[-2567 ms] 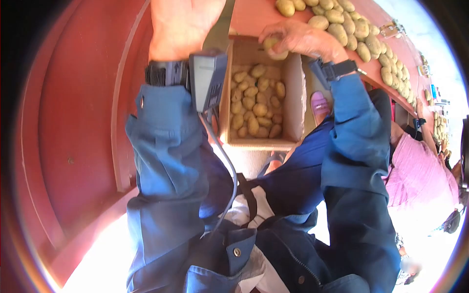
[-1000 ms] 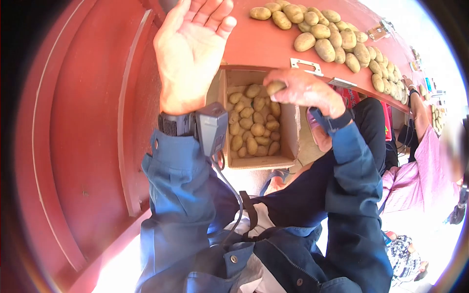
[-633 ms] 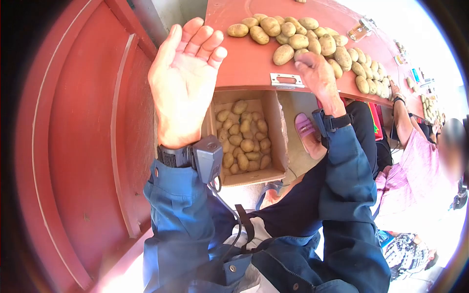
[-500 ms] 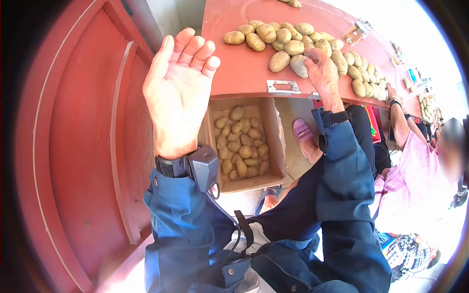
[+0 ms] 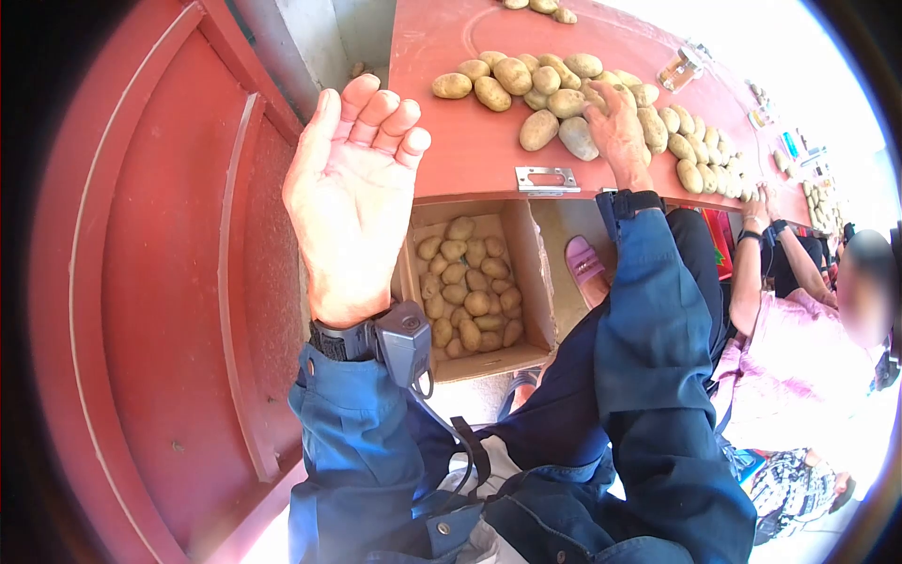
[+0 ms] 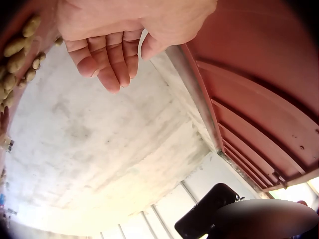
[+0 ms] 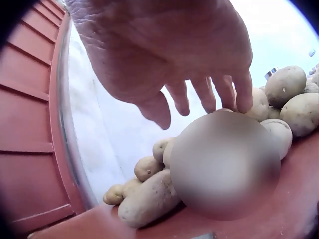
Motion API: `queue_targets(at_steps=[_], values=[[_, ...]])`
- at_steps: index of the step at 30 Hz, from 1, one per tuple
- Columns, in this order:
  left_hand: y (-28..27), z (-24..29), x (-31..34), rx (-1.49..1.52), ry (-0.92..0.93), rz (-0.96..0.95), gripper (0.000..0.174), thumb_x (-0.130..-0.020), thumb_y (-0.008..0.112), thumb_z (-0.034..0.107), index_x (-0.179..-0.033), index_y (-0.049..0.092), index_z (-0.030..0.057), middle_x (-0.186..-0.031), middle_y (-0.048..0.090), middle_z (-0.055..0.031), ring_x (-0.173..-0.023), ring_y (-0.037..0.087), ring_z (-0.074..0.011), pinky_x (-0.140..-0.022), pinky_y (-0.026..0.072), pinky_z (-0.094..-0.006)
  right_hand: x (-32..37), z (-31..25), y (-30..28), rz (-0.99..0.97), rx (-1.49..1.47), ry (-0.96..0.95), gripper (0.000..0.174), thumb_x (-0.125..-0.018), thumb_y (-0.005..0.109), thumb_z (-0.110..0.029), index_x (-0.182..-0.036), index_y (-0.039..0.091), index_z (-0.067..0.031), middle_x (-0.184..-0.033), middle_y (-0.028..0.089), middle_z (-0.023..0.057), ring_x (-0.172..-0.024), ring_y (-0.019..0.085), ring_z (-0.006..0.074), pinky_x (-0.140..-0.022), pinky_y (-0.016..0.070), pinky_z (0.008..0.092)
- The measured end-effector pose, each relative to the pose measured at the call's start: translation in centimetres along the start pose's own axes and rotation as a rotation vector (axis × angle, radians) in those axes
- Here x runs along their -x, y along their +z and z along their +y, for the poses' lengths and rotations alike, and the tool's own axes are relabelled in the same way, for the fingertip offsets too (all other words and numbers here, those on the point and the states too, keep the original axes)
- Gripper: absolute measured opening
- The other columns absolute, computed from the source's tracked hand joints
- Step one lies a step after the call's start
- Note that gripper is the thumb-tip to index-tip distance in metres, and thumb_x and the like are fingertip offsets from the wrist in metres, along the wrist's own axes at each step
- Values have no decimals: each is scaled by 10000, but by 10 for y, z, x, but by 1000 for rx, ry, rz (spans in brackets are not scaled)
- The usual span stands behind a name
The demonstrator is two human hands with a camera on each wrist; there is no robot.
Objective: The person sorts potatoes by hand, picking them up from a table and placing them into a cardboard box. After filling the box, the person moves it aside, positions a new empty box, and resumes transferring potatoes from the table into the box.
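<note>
My left hand [image 5: 357, 197] hangs in the air with its palm up and its fingers loosely bent, holding nothing. In the left wrist view, the fingers [image 6: 113, 67] show with nothing between them. My right hand [image 5: 620, 136] reaches over a heap of potatoes [image 5: 512, 75] on the red table [image 5: 460, 155]. Its fingers point down, slightly spread, with the tips right at the potatoes in the right wrist view; a blurred patch hides some of these. A paler potato [image 5: 578, 138] lies at the heap's front, beside the right hand.
Below the table edge stands a cardboard box [image 5: 536, 273] with potatoes [image 5: 474, 305] in it. A metal latch plate [image 5: 547, 180] is fixed at the table edge. A red door [image 5: 169, 282] rises at left. Another person in a pink shirt [image 5: 789, 367] sits at right.
My right hand has carried a potato from over the box to the table and let go of it. My left hand keeps its palm up. The head view has shifted to show more table.
</note>
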State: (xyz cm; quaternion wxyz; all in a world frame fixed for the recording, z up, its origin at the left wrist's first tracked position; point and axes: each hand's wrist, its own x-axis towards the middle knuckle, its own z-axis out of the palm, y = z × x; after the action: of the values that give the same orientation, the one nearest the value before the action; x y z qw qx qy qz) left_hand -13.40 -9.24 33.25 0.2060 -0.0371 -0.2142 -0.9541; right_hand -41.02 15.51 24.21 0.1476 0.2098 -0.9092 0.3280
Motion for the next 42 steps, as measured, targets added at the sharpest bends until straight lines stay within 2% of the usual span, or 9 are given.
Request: queue_targets(at_steps=[3,6,10,16,21,27,33,36,42], values=[[6,-3,1,-1,5,16,281,-1039,604,279,-1125,698,29,-1010,731,-86,-986,669,-229,-882,511,-382,-1,13,29,7,275,-181,511,-888,710,-335,-1372,626,-193,-1354,606,127,-1313,499,393,-1063,451,514],[13,-4,4,-4,17,40,253,-1031,617,243,-1112,698,18,-993,719,-84,-967,641,-225,-849,496,-371,15,-27,29,-58,387,-54,581,-886,723,-408,-1420,588,-222,-1381,604,79,-1326,467,383,-1058,435,553],[12,0,4,-4,25,20,259,-1030,620,253,-1114,699,22,-1001,718,-83,-972,641,-223,-858,498,-371,23,-40,25,-63,383,-19,602,-877,730,-445,-1413,586,-212,-1380,597,84,-1279,490,378,-1037,434,566],[17,-4,5,-10,31,26,260,-1032,619,258,-1108,698,22,-989,708,-79,-974,633,-221,-866,498,-371,42,-45,30,-40,335,-140,535,-902,701,-460,-1349,624,-176,-1327,599,133,-1222,518,399,-1021,459,524],[17,-7,7,-24,40,28,284,-1036,611,279,-1118,692,19,-996,710,-84,-979,647,-223,-875,505,-374,58,-51,50,-87,259,-266,400,-986,607,-381,-1327,640,-176,-1384,563,149,-1245,513,404,-1049,471,493],[9,-4,8,-21,37,2,320,-1047,592,315,-1136,683,22,-1021,729,-98,-995,682,-232,-904,524,-384,50,-38,37,-254,173,-237,551,-945,653,-459,-1429,574,-208,-1538,451,221,-1428,400,421,-1162,393,477],[5,2,5,-9,33,-20,315,-1044,596,312,-1132,684,23,-1019,732,-96,-997,682,-232,-908,522,-388,51,-31,18,-376,102,-109,843,-849,747,-522,-1515,465,-90,-1580,373,270,-1486,342,411,-1200,344,467],[4,4,4,1,32,-22,318,-1041,599,313,-1134,683,21,-1019,731,-97,-999,681,-233,-910,521,-390,56,-39,8,-409,183,29,912,-827,767,-529,-1522,444,-34,-1569,385,280,-1455,399,404,-1174,378,469],[6,11,7,2,64,5,308,-1036,606,296,-1135,682,14,-1014,721,-96,-997,664,-231,-892,512,-382,57,-45,-3,-353,221,129,896,-827,767,-515,-1529,445,-60,-1479,491,269,-1327,543,419,-1100,451,467]])
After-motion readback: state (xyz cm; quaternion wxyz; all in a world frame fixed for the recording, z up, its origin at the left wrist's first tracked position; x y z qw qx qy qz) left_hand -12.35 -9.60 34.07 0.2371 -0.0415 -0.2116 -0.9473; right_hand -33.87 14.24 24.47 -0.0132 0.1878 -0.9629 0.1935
